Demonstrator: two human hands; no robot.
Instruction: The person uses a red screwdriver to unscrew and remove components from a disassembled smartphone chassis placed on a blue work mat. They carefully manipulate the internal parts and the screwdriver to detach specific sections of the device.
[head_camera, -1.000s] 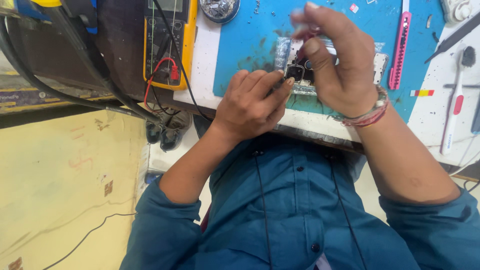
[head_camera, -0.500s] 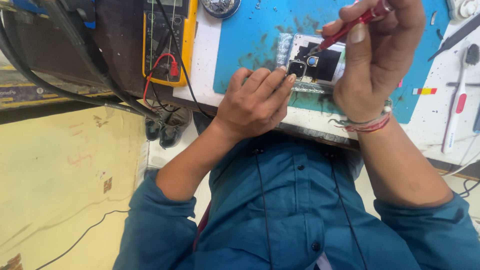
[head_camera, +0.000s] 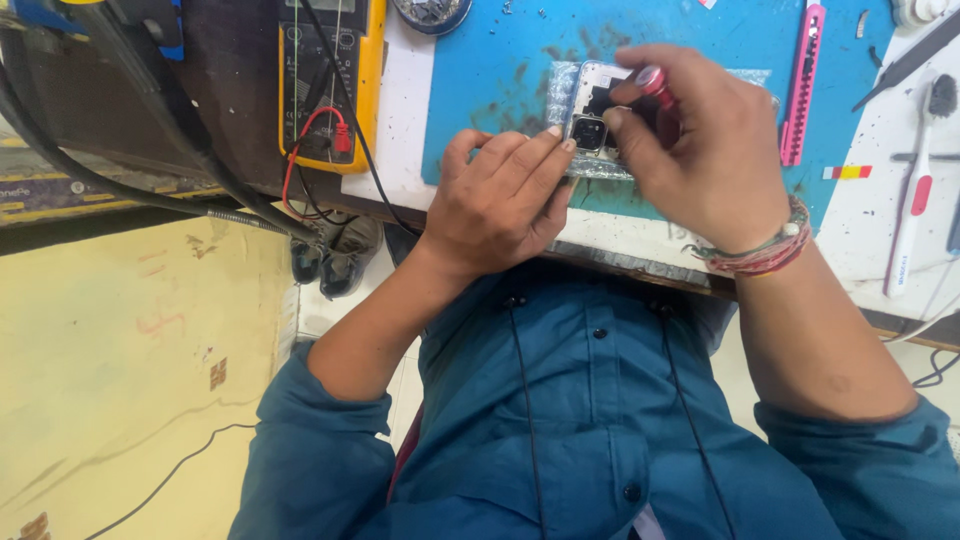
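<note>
An opened phone (head_camera: 592, 112) lies on a blue work mat (head_camera: 500, 70), its inner parts and camera module showing. My left hand (head_camera: 500, 200) rests on the mat's near edge, fingertips pressing the phone's left side. My right hand (head_camera: 700, 150) is curled over the phone's right half and grips a red-handled screwdriver (head_camera: 655, 85), whose tip is hidden behind my fingers. A thread bracelet circles my right wrist.
A yellow multimeter (head_camera: 330, 80) with red and black leads lies left of the mat. A pink tool (head_camera: 803, 80) sits on the mat's right edge, and a white brush (head_camera: 915, 190) beyond it. Black cables run at far left. Shoes (head_camera: 335, 255) stand on the floor below.
My right hand has come down from above the mat onto the phone, with the screwdriver turned downward. The left hand has stayed on the phone's edge.
</note>
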